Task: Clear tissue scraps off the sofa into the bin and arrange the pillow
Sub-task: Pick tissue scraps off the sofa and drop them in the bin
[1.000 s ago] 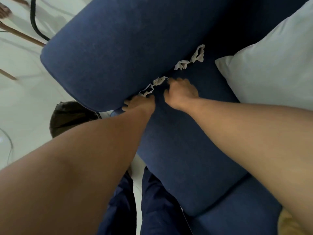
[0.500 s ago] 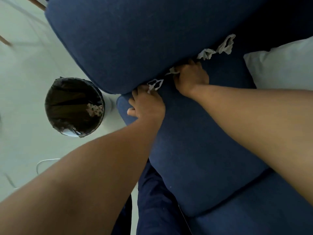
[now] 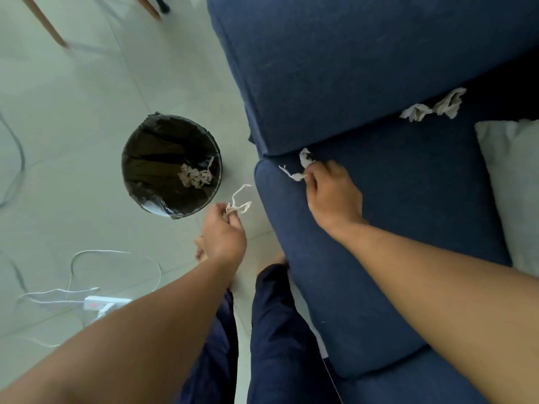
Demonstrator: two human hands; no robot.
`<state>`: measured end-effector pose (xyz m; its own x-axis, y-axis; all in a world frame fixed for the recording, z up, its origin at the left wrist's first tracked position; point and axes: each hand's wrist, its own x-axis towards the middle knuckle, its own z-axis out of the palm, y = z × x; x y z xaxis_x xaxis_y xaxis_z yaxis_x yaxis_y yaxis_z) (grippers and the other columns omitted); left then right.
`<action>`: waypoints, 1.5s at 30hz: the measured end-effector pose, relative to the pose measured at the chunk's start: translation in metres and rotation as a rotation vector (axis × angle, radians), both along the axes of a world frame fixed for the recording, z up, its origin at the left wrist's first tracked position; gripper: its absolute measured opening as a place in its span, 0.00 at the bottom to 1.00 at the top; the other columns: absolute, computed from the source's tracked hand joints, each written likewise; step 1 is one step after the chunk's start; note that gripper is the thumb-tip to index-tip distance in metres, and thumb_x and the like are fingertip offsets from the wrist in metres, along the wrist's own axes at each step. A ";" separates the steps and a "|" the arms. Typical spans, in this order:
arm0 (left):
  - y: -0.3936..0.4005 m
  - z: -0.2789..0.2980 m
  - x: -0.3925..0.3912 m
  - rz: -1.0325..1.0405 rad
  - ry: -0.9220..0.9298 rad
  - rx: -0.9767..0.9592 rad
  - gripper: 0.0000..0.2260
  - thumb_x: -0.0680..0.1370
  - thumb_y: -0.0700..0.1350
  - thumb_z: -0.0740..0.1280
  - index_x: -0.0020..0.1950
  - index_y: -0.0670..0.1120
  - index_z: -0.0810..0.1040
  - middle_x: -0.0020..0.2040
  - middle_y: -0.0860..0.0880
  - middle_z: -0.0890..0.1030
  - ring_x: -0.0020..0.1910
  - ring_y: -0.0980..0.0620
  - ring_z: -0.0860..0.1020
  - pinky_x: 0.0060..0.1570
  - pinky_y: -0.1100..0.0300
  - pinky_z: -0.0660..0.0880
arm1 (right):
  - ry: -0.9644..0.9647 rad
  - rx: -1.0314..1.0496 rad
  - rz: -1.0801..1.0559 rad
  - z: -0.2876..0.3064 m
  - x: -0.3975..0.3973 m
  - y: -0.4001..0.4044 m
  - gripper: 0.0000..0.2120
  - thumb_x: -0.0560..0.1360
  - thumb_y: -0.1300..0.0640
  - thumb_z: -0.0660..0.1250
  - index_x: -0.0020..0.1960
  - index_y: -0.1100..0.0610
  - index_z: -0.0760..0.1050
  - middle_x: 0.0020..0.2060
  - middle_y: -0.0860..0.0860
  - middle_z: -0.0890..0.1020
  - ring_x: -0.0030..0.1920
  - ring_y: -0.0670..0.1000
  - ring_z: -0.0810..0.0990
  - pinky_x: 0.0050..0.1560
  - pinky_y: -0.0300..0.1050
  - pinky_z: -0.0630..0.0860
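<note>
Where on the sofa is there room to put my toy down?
The seat cushion is bare between the right hand and the pillow. It is crowded along the crease under the armrest: loose scraps lie there, and the right hand pinches a scrap at the near corner.

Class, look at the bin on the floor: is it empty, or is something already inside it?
Not empty. The bin stands upright and open, and a pale clump of tissue scraps lies inside on its dark liner. Most of it remains unfilled.
</note>
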<state>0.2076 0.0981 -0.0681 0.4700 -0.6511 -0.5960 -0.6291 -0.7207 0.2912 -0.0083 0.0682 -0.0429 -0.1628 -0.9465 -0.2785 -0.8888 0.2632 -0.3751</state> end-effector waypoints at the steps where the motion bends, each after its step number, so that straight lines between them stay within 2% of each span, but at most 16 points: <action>1: -0.002 0.000 0.013 0.007 0.001 0.005 0.02 0.82 0.52 0.61 0.51 0.58 0.70 0.44 0.55 0.79 0.52 0.45 0.76 0.53 0.53 0.59 | -0.023 -0.007 0.016 0.001 0.015 0.010 0.06 0.81 0.57 0.65 0.52 0.57 0.79 0.47 0.57 0.79 0.48 0.61 0.78 0.34 0.47 0.68; 5: -0.022 0.005 0.067 -0.018 -0.031 -0.030 0.01 0.83 0.48 0.62 0.51 0.53 0.70 0.44 0.55 0.76 0.45 0.49 0.73 0.62 0.49 0.68 | -0.126 0.002 0.027 0.004 0.075 0.043 0.04 0.79 0.57 0.68 0.53 0.54 0.80 0.47 0.52 0.79 0.48 0.58 0.78 0.33 0.52 0.77; 8: -0.043 -0.001 0.100 0.006 -0.055 -0.023 0.02 0.83 0.49 0.61 0.52 0.52 0.71 0.45 0.53 0.76 0.45 0.47 0.73 0.63 0.46 0.70 | -0.173 0.035 0.046 0.005 0.113 0.056 0.04 0.79 0.57 0.68 0.53 0.54 0.80 0.46 0.51 0.78 0.48 0.56 0.78 0.32 0.53 0.78; 11: -0.066 -0.011 0.125 0.106 0.023 -0.045 0.07 0.81 0.50 0.61 0.56 0.50 0.74 0.47 0.51 0.78 0.49 0.43 0.79 0.60 0.43 0.75 | -0.208 0.065 0.064 0.005 0.143 0.054 0.04 0.80 0.57 0.67 0.54 0.53 0.79 0.47 0.50 0.78 0.48 0.55 0.77 0.34 0.52 0.77; 15: -0.092 -0.021 0.147 0.177 0.107 -0.041 0.12 0.79 0.50 0.64 0.61 0.48 0.74 0.52 0.50 0.79 0.52 0.43 0.80 0.56 0.47 0.79 | -0.233 0.046 0.061 0.004 0.172 0.030 0.05 0.81 0.57 0.66 0.56 0.52 0.78 0.47 0.51 0.78 0.48 0.56 0.77 0.36 0.51 0.75; 18: -0.100 -0.027 0.160 0.157 0.165 -0.010 0.21 0.75 0.52 0.71 0.66 0.48 0.73 0.57 0.52 0.77 0.55 0.47 0.79 0.55 0.51 0.79 | -0.250 0.019 0.042 0.004 0.188 0.003 0.06 0.81 0.55 0.65 0.58 0.51 0.77 0.49 0.50 0.79 0.49 0.55 0.78 0.41 0.50 0.75; 20: -0.097 -0.029 0.168 0.135 0.188 0.015 0.27 0.74 0.53 0.73 0.70 0.48 0.71 0.57 0.53 0.75 0.55 0.49 0.78 0.56 0.52 0.79 | -0.264 0.014 0.030 0.003 0.198 -0.016 0.06 0.81 0.54 0.65 0.57 0.50 0.78 0.50 0.48 0.80 0.48 0.54 0.78 0.42 0.49 0.75; 22: -0.090 -0.032 0.178 0.100 0.183 0.041 0.30 0.73 0.54 0.73 0.73 0.49 0.70 0.62 0.52 0.76 0.58 0.48 0.77 0.59 0.51 0.78 | -0.265 0.006 0.026 0.001 0.210 -0.033 0.05 0.81 0.54 0.66 0.55 0.51 0.78 0.49 0.49 0.80 0.47 0.54 0.79 0.40 0.49 0.75; 26: -0.067 -0.035 0.194 0.055 0.185 0.062 0.29 0.74 0.54 0.73 0.73 0.49 0.70 0.66 0.49 0.77 0.61 0.47 0.78 0.56 0.54 0.76 | -0.241 0.030 0.056 -0.003 0.236 -0.059 0.05 0.81 0.53 0.66 0.55 0.50 0.79 0.49 0.48 0.81 0.46 0.53 0.79 0.39 0.46 0.74; 29: -0.048 -0.035 0.203 0.069 0.212 0.089 0.27 0.73 0.55 0.74 0.70 0.50 0.72 0.66 0.49 0.77 0.60 0.45 0.79 0.57 0.47 0.79 | -0.216 0.064 0.105 -0.007 0.257 -0.071 0.05 0.81 0.53 0.65 0.55 0.50 0.78 0.50 0.48 0.80 0.45 0.52 0.78 0.37 0.44 0.70; 31: -0.036 -0.035 0.209 0.061 0.212 0.111 0.26 0.74 0.54 0.74 0.70 0.50 0.73 0.66 0.48 0.77 0.61 0.46 0.78 0.59 0.46 0.78 | -0.221 0.088 0.108 -0.010 0.267 -0.075 0.05 0.82 0.53 0.64 0.54 0.50 0.78 0.50 0.48 0.79 0.45 0.52 0.77 0.37 0.43 0.68; 35: -0.018 -0.034 0.215 0.027 0.196 0.136 0.25 0.75 0.52 0.73 0.71 0.49 0.72 0.68 0.48 0.76 0.64 0.47 0.77 0.63 0.47 0.75 | -0.188 0.164 0.103 -0.013 0.278 -0.077 0.05 0.83 0.51 0.62 0.55 0.49 0.76 0.52 0.48 0.78 0.46 0.53 0.77 0.39 0.47 0.74; 38: -0.013 -0.031 0.216 0.015 0.193 0.150 0.25 0.75 0.52 0.73 0.71 0.49 0.72 0.68 0.48 0.76 0.64 0.47 0.76 0.63 0.46 0.76 | -0.167 0.258 0.105 -0.015 0.281 -0.076 0.11 0.83 0.49 0.62 0.64 0.46 0.75 0.58 0.49 0.77 0.50 0.54 0.79 0.47 0.52 0.80; 40: -0.014 -0.028 0.214 -0.008 0.187 0.145 0.25 0.76 0.52 0.73 0.71 0.49 0.72 0.68 0.48 0.76 0.65 0.47 0.76 0.63 0.46 0.75 | -0.165 0.331 0.103 -0.014 0.280 -0.073 0.16 0.83 0.49 0.62 0.70 0.45 0.73 0.62 0.50 0.76 0.55 0.55 0.78 0.51 0.53 0.79; 45: -0.021 -0.018 0.201 -0.059 0.190 0.134 0.25 0.76 0.52 0.73 0.71 0.49 0.73 0.68 0.48 0.76 0.65 0.47 0.76 0.62 0.49 0.75 | -0.169 0.402 0.020 -0.012 0.263 -0.052 0.19 0.83 0.50 0.62 0.73 0.46 0.72 0.67 0.49 0.76 0.62 0.55 0.77 0.55 0.51 0.76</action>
<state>0.4090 0.0769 -0.0856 0.3052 -0.5831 -0.7528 -0.6141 -0.7248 0.3124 0.2543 0.0157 -0.0548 -0.0659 -0.7602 -0.6463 -0.8301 0.4012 -0.3872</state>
